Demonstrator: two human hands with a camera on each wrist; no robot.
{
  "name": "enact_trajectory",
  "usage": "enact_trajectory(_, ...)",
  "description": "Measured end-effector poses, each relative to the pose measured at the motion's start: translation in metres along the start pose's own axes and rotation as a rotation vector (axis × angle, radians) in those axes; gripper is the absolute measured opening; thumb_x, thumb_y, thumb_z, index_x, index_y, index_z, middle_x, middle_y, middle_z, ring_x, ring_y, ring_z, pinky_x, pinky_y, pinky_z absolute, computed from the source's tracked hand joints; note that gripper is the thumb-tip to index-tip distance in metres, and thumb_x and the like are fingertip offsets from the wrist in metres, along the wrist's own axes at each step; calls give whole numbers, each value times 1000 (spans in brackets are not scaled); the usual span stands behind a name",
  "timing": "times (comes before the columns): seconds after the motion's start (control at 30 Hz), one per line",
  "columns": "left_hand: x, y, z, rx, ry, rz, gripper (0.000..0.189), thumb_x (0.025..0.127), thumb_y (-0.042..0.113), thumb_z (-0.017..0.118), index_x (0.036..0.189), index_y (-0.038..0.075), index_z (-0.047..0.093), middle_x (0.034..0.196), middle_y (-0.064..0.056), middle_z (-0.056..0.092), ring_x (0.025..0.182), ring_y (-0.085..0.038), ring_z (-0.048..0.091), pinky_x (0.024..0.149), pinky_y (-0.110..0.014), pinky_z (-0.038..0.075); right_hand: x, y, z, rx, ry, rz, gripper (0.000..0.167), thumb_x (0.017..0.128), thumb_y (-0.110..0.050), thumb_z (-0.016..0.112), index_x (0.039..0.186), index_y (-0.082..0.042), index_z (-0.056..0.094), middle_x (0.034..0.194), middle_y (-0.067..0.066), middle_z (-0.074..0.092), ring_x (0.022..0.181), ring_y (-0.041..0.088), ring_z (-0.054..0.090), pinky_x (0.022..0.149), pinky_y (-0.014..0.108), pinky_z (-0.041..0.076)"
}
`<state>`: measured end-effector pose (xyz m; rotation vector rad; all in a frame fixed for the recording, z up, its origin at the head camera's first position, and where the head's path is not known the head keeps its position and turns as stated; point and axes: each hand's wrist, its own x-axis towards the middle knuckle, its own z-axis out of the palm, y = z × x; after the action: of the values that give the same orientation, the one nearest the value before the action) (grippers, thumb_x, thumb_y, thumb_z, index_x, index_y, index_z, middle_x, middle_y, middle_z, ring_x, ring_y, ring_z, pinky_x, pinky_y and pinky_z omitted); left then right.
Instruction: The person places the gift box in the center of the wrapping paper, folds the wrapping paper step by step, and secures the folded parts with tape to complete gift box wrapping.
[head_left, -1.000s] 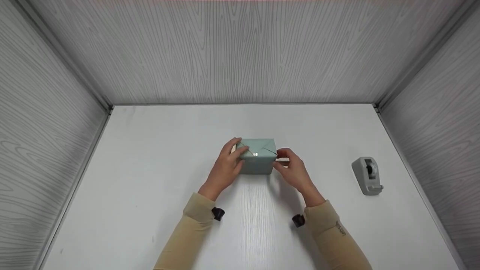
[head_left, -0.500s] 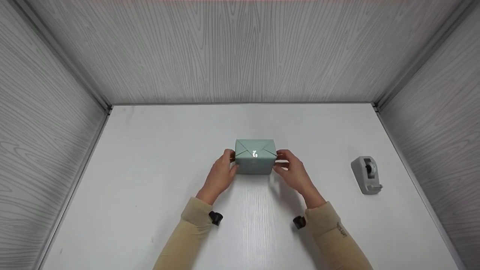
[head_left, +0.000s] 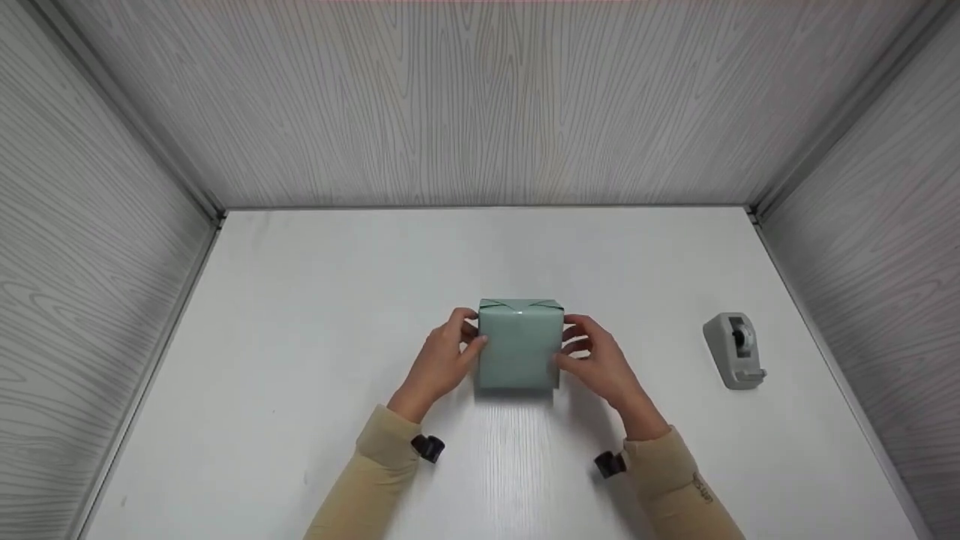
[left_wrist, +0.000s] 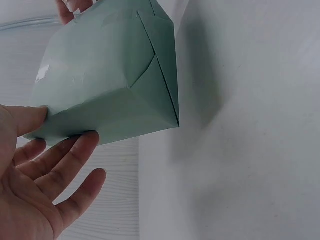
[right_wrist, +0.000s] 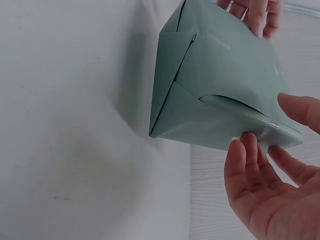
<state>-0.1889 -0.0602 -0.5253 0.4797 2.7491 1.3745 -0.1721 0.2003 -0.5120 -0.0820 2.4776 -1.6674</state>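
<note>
A box wrapped in pale green paper [head_left: 520, 349] is held between both hands over the middle of the table, one broad face toward the head camera. My left hand [head_left: 442, 358] grips its left side, thumb on the front face and fingers along the edge. On the opposite side my right hand [head_left: 600, 365] holds it the same way. In the left wrist view, folded paper flaps show on the end of the wrapped box [left_wrist: 100, 70], with clear tape on its face. The right wrist view shows a slightly lifted paper seam and shiny tape beside the right fingers [right_wrist: 250, 155].
A grey tape dispenser [head_left: 735, 351] with a roll in it stands toward the right side of the white table [head_left: 300, 300]. Grey wood-grain panels [head_left: 480, 105] rise at the back and on both sides. Small black cameras sit at both wrists.
The box has tipped so a broad face now shows and the folded end points away. The left hand has shifted from its top to its left side. Both hands and box came slightly nearer.
</note>
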Motion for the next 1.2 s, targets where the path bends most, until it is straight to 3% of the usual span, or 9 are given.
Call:
enact_trajectory(0.4, 10, -7, 6, 31, -142, -75, 62, 99, 17, 60, 151, 4, 30, 130, -14, 57, 114, -24, 59, 94, -39, 49, 19, 9, 1, -61, 14, 75, 62, 86, -5, 69, 144, -11, 46, 121, 11, 57, 103, 28, 59, 80, 38, 51)
enact_trajectory(0.63, 25, -13, 12, 101, -139, -71, 54, 103, 20, 52, 150, 0, 33, 130, -18, 58, 115, -27, 60, 97, -41, 47, 34, 12, 1, 9, -13, 118, 57, 91, -7, 66, 144, -6, 45, 121, 18, 55, 106, 30, 59, 81, 37, 54)
enact_trajectory(0.83, 36, -17, 15, 139, -147, -83, 48, 105, 20, 48, 148, 1, 38, 131, -16, 59, 121, -27, 56, 100, -42, 44, 44, 16, 1, -5, -24, 152, 55, 94, -11, 64, 144, -8, 45, 123, 18, 55, 111, 30, 57, 83, 38, 54)
enact_trajectory(1.2, 46, -20, 15, 112, -157, -113, 49, 106, 22, 45, 150, 2, 37, 134, -17, 56, 126, -27, 52, 104, -43, 40, 53, 17, 1, -30, -38, 153, 55, 96, -14, 60, 148, -8, 43, 125, 18, 54, 113, 29, 55, 82, 36, 54)
